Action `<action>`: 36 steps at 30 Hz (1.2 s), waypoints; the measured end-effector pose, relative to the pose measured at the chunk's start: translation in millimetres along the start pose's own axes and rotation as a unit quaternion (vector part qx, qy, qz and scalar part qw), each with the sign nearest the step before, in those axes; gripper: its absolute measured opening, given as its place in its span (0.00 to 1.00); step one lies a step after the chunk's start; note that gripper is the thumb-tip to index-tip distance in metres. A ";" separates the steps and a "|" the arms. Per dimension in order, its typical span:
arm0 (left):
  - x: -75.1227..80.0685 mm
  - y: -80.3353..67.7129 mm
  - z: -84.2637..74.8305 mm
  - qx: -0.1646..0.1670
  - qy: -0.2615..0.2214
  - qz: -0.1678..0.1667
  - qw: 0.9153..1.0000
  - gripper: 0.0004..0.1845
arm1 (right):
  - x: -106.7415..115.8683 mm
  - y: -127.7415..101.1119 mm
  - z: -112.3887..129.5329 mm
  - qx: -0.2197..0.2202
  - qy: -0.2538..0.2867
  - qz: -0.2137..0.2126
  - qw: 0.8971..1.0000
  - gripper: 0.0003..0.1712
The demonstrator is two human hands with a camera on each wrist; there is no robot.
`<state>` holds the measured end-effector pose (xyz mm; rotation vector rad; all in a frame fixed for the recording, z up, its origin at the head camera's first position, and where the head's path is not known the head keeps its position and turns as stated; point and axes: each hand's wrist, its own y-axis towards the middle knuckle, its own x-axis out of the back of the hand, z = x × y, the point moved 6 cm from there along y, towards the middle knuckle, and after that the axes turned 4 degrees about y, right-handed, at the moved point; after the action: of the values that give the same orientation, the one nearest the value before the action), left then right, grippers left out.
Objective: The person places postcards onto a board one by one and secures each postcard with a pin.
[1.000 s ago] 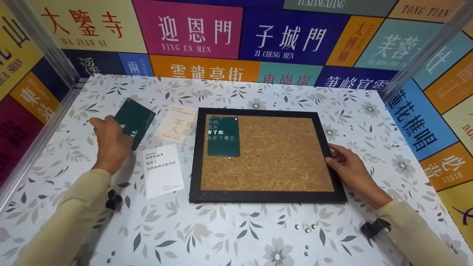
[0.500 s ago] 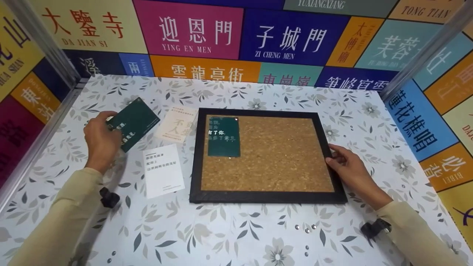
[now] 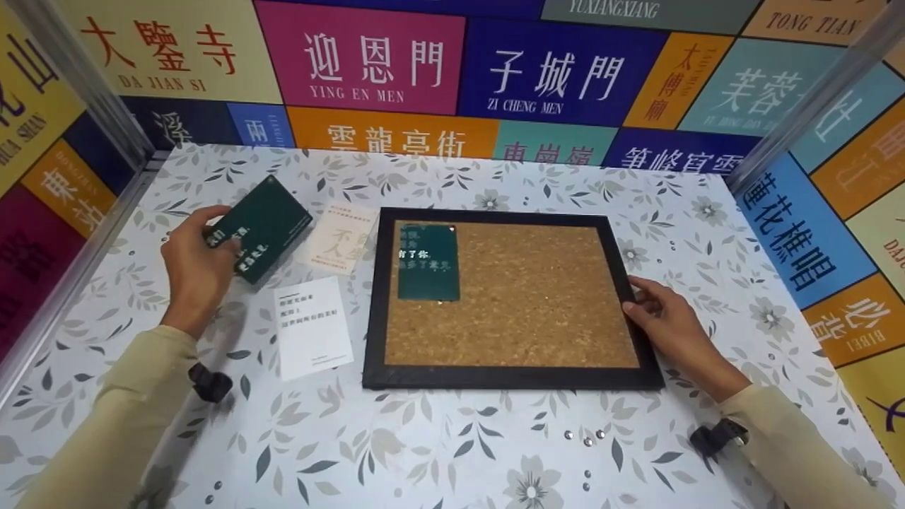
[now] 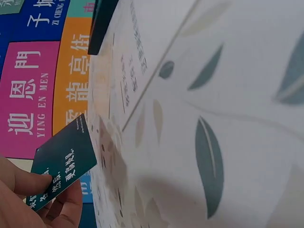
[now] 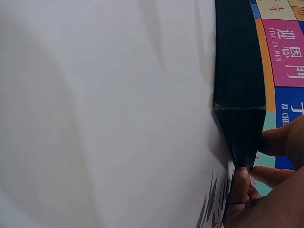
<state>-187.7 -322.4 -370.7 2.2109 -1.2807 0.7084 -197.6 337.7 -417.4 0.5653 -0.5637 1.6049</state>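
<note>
Dark green rectangular card with white lettering [image 3: 267, 220]: you held it tilted, pinched in the fingers of your left hand [image 3: 194, 272], above the white leaf-patterned tabletop [image 3: 396, 452], left of the black-framed rectangular corkboard [image 3: 537, 304]. Your right hand [image 3: 675, 329] gripped the board's right edge. A second green card [image 3: 430, 281] lay on the cork, upper left.
</note>
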 end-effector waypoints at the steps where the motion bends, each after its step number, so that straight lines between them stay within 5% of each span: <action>1: -0.7 -0.8 -2.4 0.000 -0.002 0.003 1.000 0.29 | 0.1 -0.1 -0.3 0.000 0.001 -0.001 1.000 0.33; 11: -13.8 -10.9 -26.2 -0.011 -0.025 0.027 0.999 0.29 | 0.2 -0.9 -1.3 -0.003 0.005 -0.003 1.000 0.33; 36: -52.6 -31.0 -57.5 -0.036 -0.063 0.082 0.994 0.28 | -0.5 -0.6 1.4 -0.008 0.003 0.004 1.000 0.33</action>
<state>-193.8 -238.8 -366.4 2.1397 -1.5393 0.5801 -196.9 336.5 -416.6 0.5468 -0.5760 1.6083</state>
